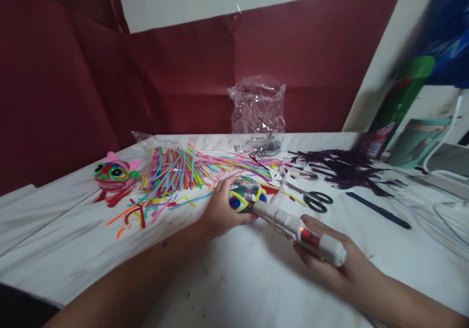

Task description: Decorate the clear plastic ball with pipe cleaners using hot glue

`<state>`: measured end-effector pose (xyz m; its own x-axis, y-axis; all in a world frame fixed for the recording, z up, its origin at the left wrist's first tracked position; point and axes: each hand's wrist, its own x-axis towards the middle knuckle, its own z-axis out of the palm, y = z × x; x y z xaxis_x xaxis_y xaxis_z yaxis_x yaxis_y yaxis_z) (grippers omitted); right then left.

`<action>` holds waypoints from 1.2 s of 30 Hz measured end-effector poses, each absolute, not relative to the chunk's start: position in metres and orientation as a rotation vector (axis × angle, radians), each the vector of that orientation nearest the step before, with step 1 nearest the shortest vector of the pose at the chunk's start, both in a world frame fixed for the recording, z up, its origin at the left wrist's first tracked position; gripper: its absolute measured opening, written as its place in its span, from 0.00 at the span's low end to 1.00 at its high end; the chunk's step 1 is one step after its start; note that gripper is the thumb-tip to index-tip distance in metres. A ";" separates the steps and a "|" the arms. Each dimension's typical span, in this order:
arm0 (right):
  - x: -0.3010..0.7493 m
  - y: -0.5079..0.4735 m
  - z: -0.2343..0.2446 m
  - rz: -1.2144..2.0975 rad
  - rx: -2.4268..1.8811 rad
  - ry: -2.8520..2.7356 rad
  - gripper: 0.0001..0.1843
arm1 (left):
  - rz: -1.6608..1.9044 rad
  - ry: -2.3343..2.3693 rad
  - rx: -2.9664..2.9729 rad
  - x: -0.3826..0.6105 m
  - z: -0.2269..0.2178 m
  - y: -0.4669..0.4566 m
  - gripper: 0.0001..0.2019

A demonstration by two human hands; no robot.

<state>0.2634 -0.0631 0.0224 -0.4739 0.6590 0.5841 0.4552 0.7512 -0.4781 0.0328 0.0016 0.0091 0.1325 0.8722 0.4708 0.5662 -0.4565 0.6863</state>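
Note:
My left hand (222,206) is closed around a small round craft figure (246,190) with blue eyes rimmed in yellow, holding it just above the table. Wrapped in my right hand (330,250) is a white hot glue gun (282,222) with a small orange light glowing on its body. Its nozzle points left and meets the front of the figure between the eyes; whether glue is coming out cannot be made out. Black-handled scissors (317,201) lie just beyond the glue gun.
A finished-looking pink and red craft figure (114,174) sits at the left. Colourful pipe cleaners (176,167) spread behind my left hand. Dark purple strands (340,167), a dark flat stick (379,211) and a green cup (417,142) are on the right. A clear plastic bag (258,106) stands at the back.

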 end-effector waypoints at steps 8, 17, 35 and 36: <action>0.266 -0.060 0.017 0.334 -0.823 -2.163 0.07 | 1.248 1.375 2.119 0.034 0.009 0.002 0.43; 0.264 -0.062 0.021 0.292 -0.806 -2.165 0.09 | 1.225 1.384 2.167 0.034 0.010 0.001 0.41; 0.270 -0.060 0.015 0.524 -0.872 -2.180 0.06 | 1.215 1.360 2.187 0.032 0.010 0.002 0.41; 0.270 -0.060 0.016 0.519 -0.874 -2.185 0.06 | 1.219 1.361 2.189 0.032 0.010 0.002 0.42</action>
